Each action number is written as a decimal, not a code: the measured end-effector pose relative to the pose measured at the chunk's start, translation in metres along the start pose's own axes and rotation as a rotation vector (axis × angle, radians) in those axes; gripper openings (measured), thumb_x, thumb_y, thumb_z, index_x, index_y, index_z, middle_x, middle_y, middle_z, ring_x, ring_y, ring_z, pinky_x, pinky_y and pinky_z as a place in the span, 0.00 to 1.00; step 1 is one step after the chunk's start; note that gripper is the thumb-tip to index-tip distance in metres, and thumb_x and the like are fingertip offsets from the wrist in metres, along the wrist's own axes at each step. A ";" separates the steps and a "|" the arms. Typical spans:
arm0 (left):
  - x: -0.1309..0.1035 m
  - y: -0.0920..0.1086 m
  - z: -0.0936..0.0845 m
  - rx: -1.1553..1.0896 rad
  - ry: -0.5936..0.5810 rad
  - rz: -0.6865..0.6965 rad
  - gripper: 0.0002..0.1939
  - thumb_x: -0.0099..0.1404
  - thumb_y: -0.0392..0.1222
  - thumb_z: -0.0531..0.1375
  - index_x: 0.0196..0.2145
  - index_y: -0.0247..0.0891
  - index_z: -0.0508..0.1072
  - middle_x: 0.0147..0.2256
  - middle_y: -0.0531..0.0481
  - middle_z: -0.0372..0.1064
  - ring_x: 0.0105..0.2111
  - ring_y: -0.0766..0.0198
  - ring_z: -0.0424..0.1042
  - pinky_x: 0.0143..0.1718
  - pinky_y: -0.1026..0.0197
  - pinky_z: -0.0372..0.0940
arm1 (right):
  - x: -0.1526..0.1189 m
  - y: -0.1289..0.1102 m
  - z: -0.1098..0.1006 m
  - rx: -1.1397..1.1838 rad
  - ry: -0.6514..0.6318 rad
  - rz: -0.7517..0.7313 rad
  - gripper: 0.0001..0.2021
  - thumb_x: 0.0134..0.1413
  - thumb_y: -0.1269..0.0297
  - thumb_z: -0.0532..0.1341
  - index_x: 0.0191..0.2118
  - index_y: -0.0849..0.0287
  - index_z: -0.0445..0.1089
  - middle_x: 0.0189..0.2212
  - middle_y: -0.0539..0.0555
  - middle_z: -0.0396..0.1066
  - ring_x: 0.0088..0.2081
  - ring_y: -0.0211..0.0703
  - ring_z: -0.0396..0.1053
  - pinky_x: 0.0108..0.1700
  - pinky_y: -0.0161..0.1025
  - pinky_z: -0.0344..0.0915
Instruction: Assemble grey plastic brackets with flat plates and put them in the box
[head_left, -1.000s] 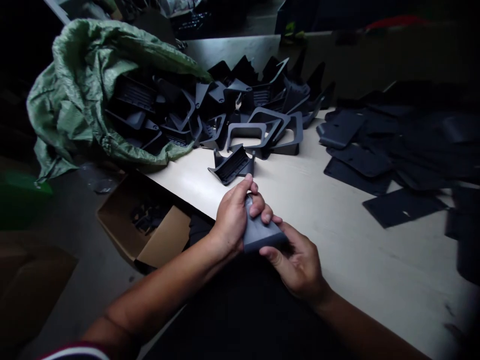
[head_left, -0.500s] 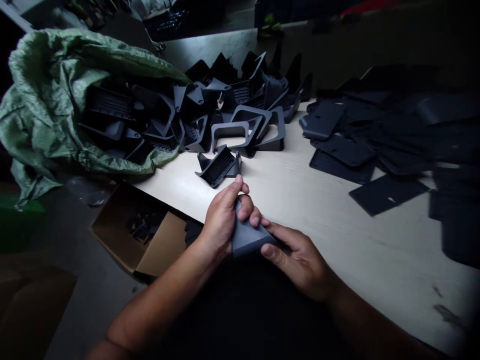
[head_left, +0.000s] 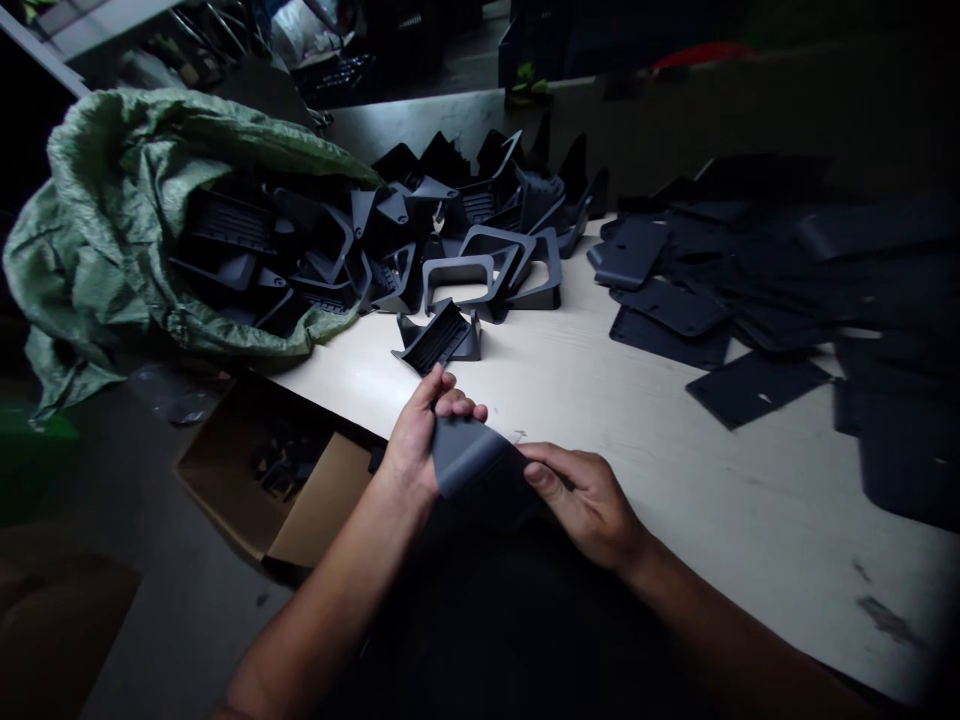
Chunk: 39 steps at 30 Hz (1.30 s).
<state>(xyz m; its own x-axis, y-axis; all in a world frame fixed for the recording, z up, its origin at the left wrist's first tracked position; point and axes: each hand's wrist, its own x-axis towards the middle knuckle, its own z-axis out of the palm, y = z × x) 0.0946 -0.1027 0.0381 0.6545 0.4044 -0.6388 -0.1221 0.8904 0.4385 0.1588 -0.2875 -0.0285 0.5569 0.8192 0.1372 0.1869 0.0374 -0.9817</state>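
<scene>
A dark grey plastic part is held between my two hands over the table's near edge. My left hand wraps round its left end, fingers curled over the top. At the right end, the thumb and fingers of my right hand pinch the part's edge. Just beyond my left hand, a ribbed dark bracket lies on the pale table. Behind it, similar brackets form a heap that reaches into the green sack.
Flat dark plates are piled on the right of the table. Below the table's left edge stands an open cardboard box with dark pieces inside. A clear plastic bag is beside the box.
The grey part has turned in my hands and shows more of its curved face. My left hand has moved left, and the hands are farther apart. The camera view has shifted slightly.
</scene>
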 end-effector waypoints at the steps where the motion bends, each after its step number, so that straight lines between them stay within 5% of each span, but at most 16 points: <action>1: 0.004 -0.001 -0.005 0.036 -0.009 0.019 0.14 0.76 0.44 0.56 0.31 0.38 0.66 0.15 0.63 0.54 0.17 0.71 0.65 0.32 0.64 0.71 | -0.003 0.003 0.001 0.001 0.027 -0.002 0.14 0.71 0.54 0.61 0.49 0.56 0.80 0.38 0.55 0.81 0.36 0.47 0.79 0.37 0.41 0.71; 5: 0.014 -0.006 -0.026 0.402 -0.006 0.384 0.12 0.66 0.50 0.65 0.37 0.39 0.71 0.21 0.56 0.70 0.26 0.61 0.76 0.36 0.60 0.71 | -0.009 0.001 0.002 0.003 0.195 0.041 0.16 0.70 0.52 0.61 0.41 0.56 0.82 0.30 0.53 0.78 0.31 0.46 0.76 0.33 0.41 0.68; 8: 0.008 -0.006 -0.034 0.682 -0.108 0.600 0.13 0.67 0.52 0.66 0.39 0.39 0.76 0.27 0.51 0.76 0.30 0.61 0.76 0.39 0.61 0.68 | -0.005 -0.007 -0.004 0.018 0.205 0.102 0.18 0.68 0.48 0.64 0.32 0.55 0.79 0.25 0.50 0.72 0.26 0.42 0.69 0.29 0.39 0.65; 12: -0.006 -0.009 -0.034 0.870 -0.305 0.496 0.19 0.68 0.55 0.63 0.27 0.38 0.78 0.25 0.49 0.71 0.26 0.63 0.66 0.31 0.62 0.61 | 0.001 -0.018 -0.005 0.108 0.230 0.164 0.22 0.63 0.45 0.68 0.24 0.56 0.76 0.19 0.48 0.64 0.23 0.39 0.60 0.24 0.38 0.58; 18: 0.001 -0.020 -0.046 0.610 -0.124 0.410 0.15 0.67 0.52 0.62 0.29 0.40 0.76 0.25 0.51 0.69 0.26 0.61 0.67 0.29 0.61 0.62 | 0.015 -0.025 -0.001 0.145 0.253 0.197 0.27 0.60 0.43 0.69 0.18 0.57 0.70 0.17 0.47 0.56 0.22 0.36 0.53 0.23 0.37 0.50; 23: 0.005 -0.030 -0.062 0.576 -0.034 0.391 0.14 0.65 0.53 0.64 0.32 0.40 0.76 0.27 0.52 0.72 0.29 0.60 0.72 0.30 0.62 0.64 | 0.039 -0.018 -0.018 0.145 -0.007 0.329 0.29 0.56 0.38 0.69 0.18 0.58 0.70 0.16 0.46 0.58 0.19 0.34 0.53 0.20 0.35 0.48; 29: -0.007 -0.028 -0.073 0.719 -0.211 0.168 0.24 0.64 0.62 0.65 0.29 0.35 0.76 0.26 0.48 0.71 0.26 0.63 0.68 0.29 0.62 0.62 | 0.049 -0.009 -0.026 0.067 -0.246 0.395 0.30 0.55 0.35 0.68 0.20 0.59 0.71 0.15 0.46 0.61 0.17 0.33 0.53 0.20 0.34 0.46; 33: -0.011 -0.023 -0.078 0.763 -0.264 0.153 0.22 0.59 0.58 0.70 0.30 0.33 0.77 0.23 0.51 0.67 0.22 0.67 0.63 0.25 0.64 0.58 | 0.049 -0.010 -0.026 -0.075 -0.059 0.268 0.27 0.61 0.38 0.64 0.27 0.59 0.78 0.21 0.50 0.70 0.22 0.37 0.62 0.25 0.36 0.54; 36: -0.010 -0.025 -0.081 0.680 -0.193 0.303 0.21 0.57 0.57 0.71 0.29 0.34 0.76 0.23 0.53 0.65 0.21 0.68 0.62 0.22 0.65 0.60 | 0.043 -0.014 -0.034 -0.284 0.249 0.037 0.23 0.64 0.44 0.65 0.30 0.59 0.80 0.26 0.53 0.76 0.29 0.42 0.70 0.32 0.39 0.61; 39: -0.010 -0.028 -0.083 0.545 -0.101 0.478 0.21 0.56 0.57 0.70 0.32 0.34 0.77 0.24 0.54 0.64 0.19 0.67 0.63 0.20 0.63 0.63 | 0.024 -0.017 -0.042 -0.196 0.381 0.050 0.22 0.63 0.43 0.66 0.31 0.60 0.81 0.26 0.54 0.78 0.28 0.43 0.73 0.34 0.40 0.66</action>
<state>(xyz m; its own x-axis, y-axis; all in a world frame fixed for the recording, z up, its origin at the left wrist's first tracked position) 0.0294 -0.1150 -0.0200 0.6915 0.6780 -0.2492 -0.0403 0.3806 0.9239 0.2029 -0.2919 -0.0033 0.8212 0.5462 0.1652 0.2818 -0.1366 -0.9497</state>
